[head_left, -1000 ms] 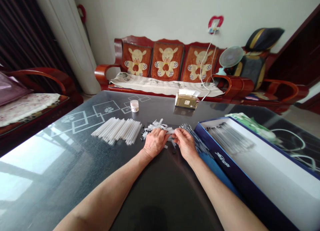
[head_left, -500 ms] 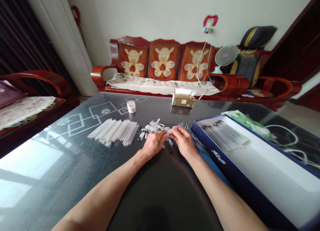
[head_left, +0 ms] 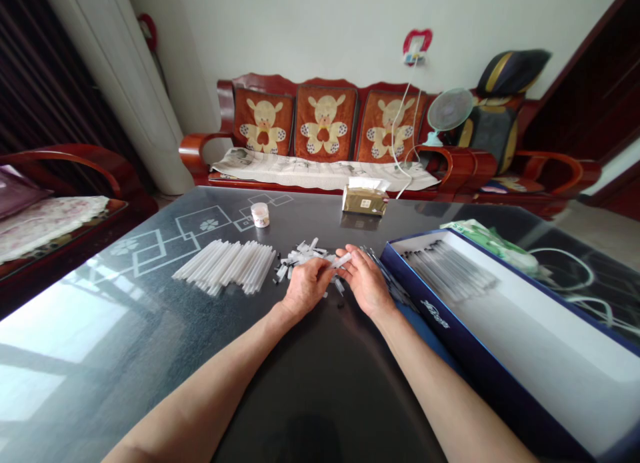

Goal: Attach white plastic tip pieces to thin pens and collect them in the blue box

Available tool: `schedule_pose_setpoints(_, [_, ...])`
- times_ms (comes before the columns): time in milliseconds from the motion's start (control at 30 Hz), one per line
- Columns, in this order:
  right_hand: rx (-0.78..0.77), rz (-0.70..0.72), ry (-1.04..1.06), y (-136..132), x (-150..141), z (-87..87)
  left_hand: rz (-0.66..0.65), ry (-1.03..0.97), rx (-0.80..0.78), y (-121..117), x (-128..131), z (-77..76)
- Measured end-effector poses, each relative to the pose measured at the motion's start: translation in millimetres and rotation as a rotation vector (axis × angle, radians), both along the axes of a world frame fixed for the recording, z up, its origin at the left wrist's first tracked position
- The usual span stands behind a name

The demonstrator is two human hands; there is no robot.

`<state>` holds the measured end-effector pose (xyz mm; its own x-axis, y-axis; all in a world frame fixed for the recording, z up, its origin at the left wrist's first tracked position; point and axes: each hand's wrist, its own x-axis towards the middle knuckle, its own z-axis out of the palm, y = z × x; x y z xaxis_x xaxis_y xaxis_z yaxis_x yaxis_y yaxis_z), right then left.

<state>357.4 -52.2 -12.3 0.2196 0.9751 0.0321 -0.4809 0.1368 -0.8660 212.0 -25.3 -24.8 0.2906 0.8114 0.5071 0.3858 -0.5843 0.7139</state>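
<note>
My left hand (head_left: 307, 286) pinches a small whitish translucent pen cap (head_left: 342, 260) between thumb and fingers, its far end pointing right. Around that end, my right hand (head_left: 367, 283) has its fingers apart; whether a fingertip touches the cap is hard to tell. Just behind and under the hands lies a loose heap of clear and black pen caps (head_left: 303, 253), partly hidden by my left hand. To the left, white translucent pen barrels (head_left: 227, 266) lie side by side in a row. Thin dark-tipped refills (head_left: 395, 286) lie beside my right hand, partly covered by it.
A long blue box (head_left: 500, 353) with a white inside stands at the right, with several finished-looking pens (head_left: 447, 269) in it. Farther back are a small round tub (head_left: 260, 215) and a tissue pack (head_left: 365, 199). Green plastic packaging (head_left: 493, 243) and white cord lie behind the box.
My right fingers have opened from a pinch at the cap and spread apart. The cap now shows more clearly, still in my left hand.
</note>
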Motion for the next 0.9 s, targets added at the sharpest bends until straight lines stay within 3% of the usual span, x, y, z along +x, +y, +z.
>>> schedule_pose_setpoints(67, [-0.026,-0.042,0.002,-2,-6,0.0,0.1,0.074,0.193,-1,1,-4.4])
schedule_pose_setpoints(167, [-0.067,-0.065,-0.023,-5,-12,-0.1,0.195,0.168,0.337,-1,1,-8.2])
schedule_pose_setpoints(400, [-0.114,-0.165,0.037,-8,-19,2.5,0.184,0.272,0.523,-7,1,-3.3])
schedule_pose_setpoints(533, [-0.129,-0.209,0.1,-9,-24,2.9,0.198,0.303,0.517,-7,0,-1.8])
schedule_pose_setpoints(667, [-0.097,-0.227,0.059,-9,-24,-1.6,0.13,0.298,0.392,-8,0,-1.9])
schedule_pose_setpoints(767, [-0.035,-0.224,-0.018,-7,-21,-5.2,0.058,0.174,0.211,-8,2,0.8])
schedule_pose_setpoints(833, [0.009,-0.203,-0.066,-5,-18,-6.0,-0.011,0.061,0.001,-7,3,4.6])
schedule_pose_setpoints(900, [0.033,-0.199,-0.078,-1,-11,-5.0,-0.136,-0.066,-0.317,-4,2,8.7])
